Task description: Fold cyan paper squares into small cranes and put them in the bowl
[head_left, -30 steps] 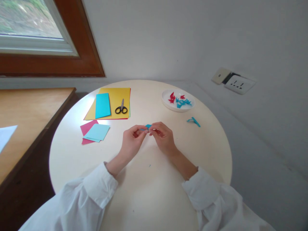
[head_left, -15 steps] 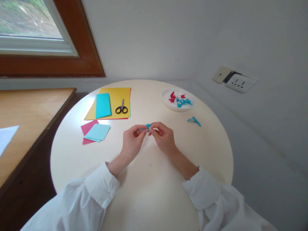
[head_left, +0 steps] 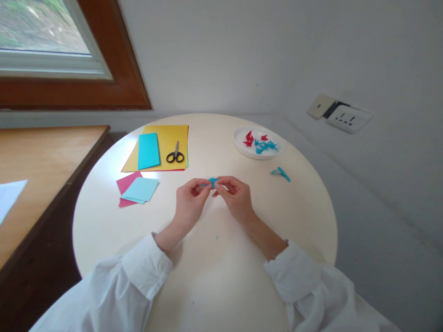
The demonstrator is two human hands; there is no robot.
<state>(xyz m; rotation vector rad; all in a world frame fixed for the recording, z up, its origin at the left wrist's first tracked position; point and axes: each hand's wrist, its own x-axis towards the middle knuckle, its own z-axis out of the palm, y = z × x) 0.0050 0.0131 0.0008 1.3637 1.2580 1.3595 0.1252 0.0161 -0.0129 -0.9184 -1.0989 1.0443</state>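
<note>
Over the middle of the round cream table (head_left: 297, 230), my left hand (head_left: 189, 203) and my right hand (head_left: 235, 197) meet at the fingertips. Both pinch one small folded piece of blue paper (head_left: 212, 181) between them, just above the tabletop. Most of that piece is hidden by my fingers. White sleeves cover both forearms.
A white dish (head_left: 258, 143) with several small red and blue folded pieces sits at the back right; a loose blue folded piece (head_left: 281, 173) lies near it. Black scissors (head_left: 175, 154) and a blue sheet (head_left: 148, 151) rest on yellow paper (head_left: 169, 138). Light-blue sheet (head_left: 140, 190) covers pink paper. A wooden desk (head_left: 38, 175) stands left.
Both hands stay pinched on the blue piece with only slight finger movement. The view has drifted a little.
</note>
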